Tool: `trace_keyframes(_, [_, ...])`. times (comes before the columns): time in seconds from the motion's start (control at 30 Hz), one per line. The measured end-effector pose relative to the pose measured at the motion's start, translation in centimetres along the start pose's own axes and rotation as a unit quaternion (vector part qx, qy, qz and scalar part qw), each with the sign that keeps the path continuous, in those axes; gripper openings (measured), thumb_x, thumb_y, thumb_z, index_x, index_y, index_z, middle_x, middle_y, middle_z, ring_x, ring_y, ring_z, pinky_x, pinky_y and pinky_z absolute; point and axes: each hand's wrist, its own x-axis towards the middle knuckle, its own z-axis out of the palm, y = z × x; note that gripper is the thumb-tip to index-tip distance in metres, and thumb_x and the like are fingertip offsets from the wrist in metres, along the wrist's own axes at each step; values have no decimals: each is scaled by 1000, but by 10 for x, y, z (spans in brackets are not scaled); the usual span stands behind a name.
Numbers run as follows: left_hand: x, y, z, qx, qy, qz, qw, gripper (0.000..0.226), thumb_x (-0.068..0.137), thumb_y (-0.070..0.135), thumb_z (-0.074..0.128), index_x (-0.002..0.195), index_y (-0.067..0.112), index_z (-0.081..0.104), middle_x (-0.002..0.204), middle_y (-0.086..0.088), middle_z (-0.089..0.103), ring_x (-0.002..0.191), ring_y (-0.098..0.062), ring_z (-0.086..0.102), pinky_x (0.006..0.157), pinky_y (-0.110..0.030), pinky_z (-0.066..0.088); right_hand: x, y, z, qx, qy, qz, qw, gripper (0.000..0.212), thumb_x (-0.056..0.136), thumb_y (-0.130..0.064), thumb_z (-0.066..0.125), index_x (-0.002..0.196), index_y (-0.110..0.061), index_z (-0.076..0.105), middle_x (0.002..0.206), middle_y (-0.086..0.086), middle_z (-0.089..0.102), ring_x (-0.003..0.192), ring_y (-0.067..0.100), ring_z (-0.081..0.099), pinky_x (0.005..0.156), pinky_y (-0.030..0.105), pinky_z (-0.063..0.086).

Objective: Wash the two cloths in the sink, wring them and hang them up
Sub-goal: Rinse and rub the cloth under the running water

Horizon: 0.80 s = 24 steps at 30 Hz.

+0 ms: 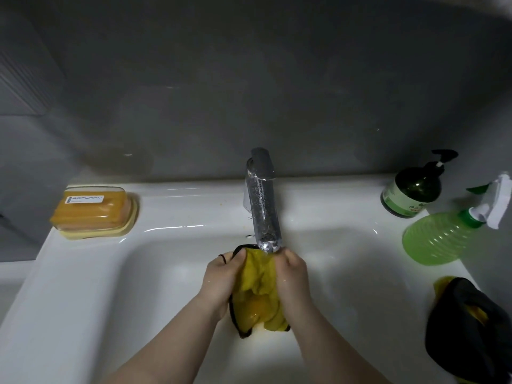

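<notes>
A wet yellow cloth point(259, 286) with a dark edge hangs bunched in the white sink point(116, 273), right under the chrome tap point(264, 203). My left hand point(221, 281) grips its left side and my right hand point(293, 278) grips its right side, the cloth pressed between them. A second cloth point(468, 331), dark grey outside and yellow inside, lies crumpled on the sink's right rim, away from both hands.
An orange soap box point(92, 210) sits on the back left rim. A dark green pump bottle point(412, 189) and a light green spray bottle point(443, 236) stand at the back right. A grey wall rises behind the sink.
</notes>
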Motion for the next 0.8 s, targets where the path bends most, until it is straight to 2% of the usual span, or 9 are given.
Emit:
trace_keyframes(0.1, [-12, -10, 13, 82, -10, 49, 995, 40, 91, 17, 52, 52, 13, 43, 48, -4, 41, 44, -14, 35, 41, -20, 29, -8, 0, 16, -19, 54, -39, 998, 36, 87, -11, 50, 53, -18, 40, 53, 0, 45, 59, 20, 42, 54, 27, 33])
trace_keyframes(0.23, [-25, -15, 16, 97, -16, 74, 992, 37, 93, 16, 48, 57, 8, 42, 55, -9, 39, 56, -18, 34, 53, -27, 28, 4, -5, 16, -70, 110, -40, 991, 34, 87, -15, 50, 55, -14, 42, 76, 21, 63, 67, 24, 44, 60, 27, 28])
trace_keyframes(0.3, [-21, -9, 9, 61, 10, 73, 995, 34, 93, 17, 47, 61, 8, 41, 58, -9, 34, 59, -20, 30, 53, -29, 24, -1, -3, 23, -100, 71, -66, 990, 26, 86, -17, 51, 61, -11, 53, 75, 22, 63, 65, 23, 46, 59, 28, 29])
trace_keyframes(0.4, [-18, -7, 4, 21, -19, 31, 999, 29, 94, 22, 46, 70, 6, 45, 68, -16, 37, 66, -25, 34, 55, -29, 28, 4, -1, 18, -120, 27, -52, 991, 34, 87, -16, 50, 54, -16, 43, 67, 22, 58, 66, 22, 45, 59, 27, 29])
trace_keyframes(0.47, [-18, -12, 1, 6, -36, 4, 999, 33, 93, 26, 49, 66, 5, 45, 65, -15, 46, 60, -23, 45, 56, -28, 37, 21, -4, 3, -98, 15, -29, 995, 37, 89, -12, 48, 52, -12, 40, 56, 14, 49, 66, 21, 41, 59, 26, 28])
trace_keyframes(0.53, [-15, -13, -2, 1, -55, -25, 998, 20, 88, 29, 57, 85, 9, 54, 80, -15, 63, 73, -27, 62, 69, -32, 50, 29, -9, -8, -90, -28, -13, 995, 34, 89, -10, 50, 55, -10, 44, 52, 5, 45, 58, 19, 40, 50, 23, 31])
trace_keyframes(0.6, [-10, -11, -10, 36, -118, -74, 990, 32, 83, 28, 62, 105, 7, 58, 100, -18, 68, 90, -29, 67, 80, -35, 54, 27, -11, -10, -83, -108, 6, 991, 30, 84, -8, 55, 55, -14, 53, 49, -1, 50, 50, 10, 45, 47, 17, 37])
trace_keyframes(0.67, [-7, -6, -17, 87, -172, -87, 977, 27, 81, 24, 64, 98, 3, 65, 93, -15, 72, 82, -25, 69, 74, -30, 57, 24, -15, -10, -79, -172, 23, 982, 27, 82, -10, 57, 57, -18, 57, 57, 1, 56, 58, 14, 53, 58, 22, 43])
trace_keyframes(0.8, [0, 7, -23, 79, -125, 28, 989, 12, 86, 16, 57, 84, 12, 68, 77, -1, 73, 72, -14, 68, 64, -15, 55, 26, -18, -26, -105, -276, -16, 955, 11, 87, -22, 58, 78, -20, 64, 87, 9, 67, 85, 21, 63, 86, 35, 50])
